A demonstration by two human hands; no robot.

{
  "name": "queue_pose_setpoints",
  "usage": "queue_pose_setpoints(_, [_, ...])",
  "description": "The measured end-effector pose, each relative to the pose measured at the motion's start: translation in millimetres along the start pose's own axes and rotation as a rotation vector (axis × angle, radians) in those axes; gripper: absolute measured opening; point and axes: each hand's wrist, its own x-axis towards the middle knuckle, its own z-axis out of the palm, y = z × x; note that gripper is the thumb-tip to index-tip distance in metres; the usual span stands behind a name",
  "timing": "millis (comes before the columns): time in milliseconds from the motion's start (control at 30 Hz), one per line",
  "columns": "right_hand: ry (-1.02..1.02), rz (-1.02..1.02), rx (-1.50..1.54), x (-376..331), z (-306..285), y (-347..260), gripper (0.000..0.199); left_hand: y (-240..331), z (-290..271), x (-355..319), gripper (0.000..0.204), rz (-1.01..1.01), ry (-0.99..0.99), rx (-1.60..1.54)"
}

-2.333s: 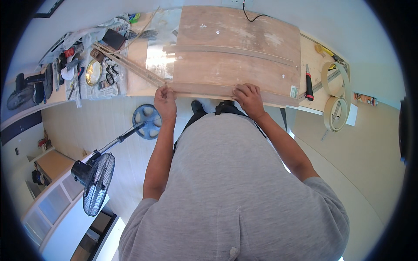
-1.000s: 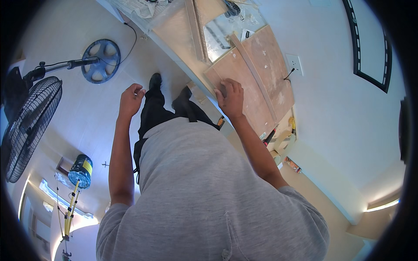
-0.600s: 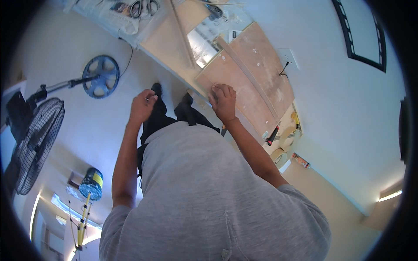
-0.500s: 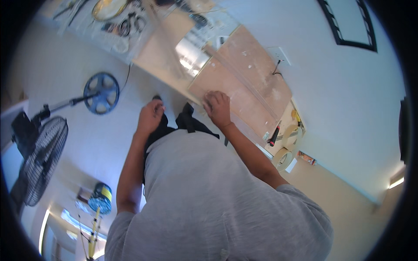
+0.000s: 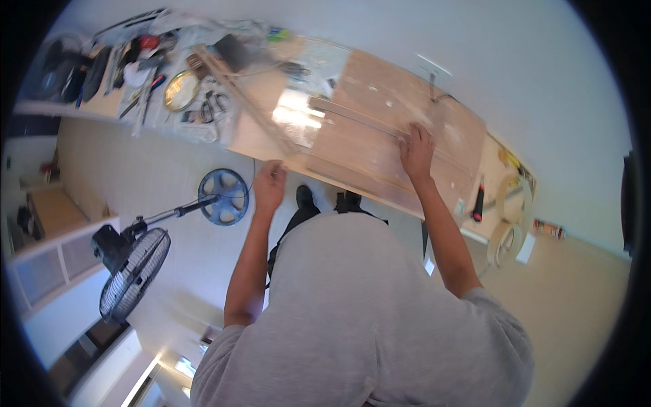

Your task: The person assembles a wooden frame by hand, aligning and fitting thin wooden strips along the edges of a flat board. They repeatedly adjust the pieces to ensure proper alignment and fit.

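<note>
My right hand reaches over the wide brown board on the bench, its fingers stretched out across a long thin wooden strip. At the bench's front edge is my left hand, fingers curled and tips pressed together. Whatever they may hold is too small to make out. Just beyond it lies the near end of a second wooden strip, which slants across the bench. Another strip runs along the front edge of the board.
Tools, scissors and a round yellow-rimmed tin crowd the bench's left part. To the right are a red-and-black handled tool and rolls of edging tape. A standing fan with a round blue base is on the floor at left.
My right hand has moved from the board's front edge onto the wooden strip. My left hand has come up to the bench edge. The view has turned, showing more of the bench's left part.
</note>
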Motion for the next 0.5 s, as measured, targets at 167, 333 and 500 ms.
queue_pose_setpoints(167, [-0.095,0.119,-0.066,-7,-19,49,0.047,32,11,17,0.024,-0.132,-0.033,-0.162])
queue_pose_setpoints(333, [-0.154,0.078,0.018,-8,-17,61,0.041,67,26,23,0.025,-0.117,-0.105,-0.135])
queue_pose_setpoints(500, [-0.092,0.076,0.113,-9,-19,62,0.032,88,44,24,0.026,0.026,-0.173,-0.051])
